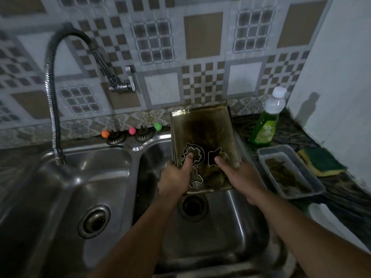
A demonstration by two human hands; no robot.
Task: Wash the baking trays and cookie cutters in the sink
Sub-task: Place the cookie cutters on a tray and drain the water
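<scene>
While over the sink (236, 223), both hands — left (176, 177), right (239, 177) — grip the tray (202, 127).

Green soap bottle (265, 125); brown-scorched tray (202, 127); checkered beige wall tiles (202, 81).

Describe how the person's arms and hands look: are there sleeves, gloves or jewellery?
Both arms are bare up to the picture's lower edge; no sleeve shows. The left hand and right hand wear no gloves. No ring, watch or bracelet shows on the fingers or wrists, though the dim light hides fine detail.
</scene>
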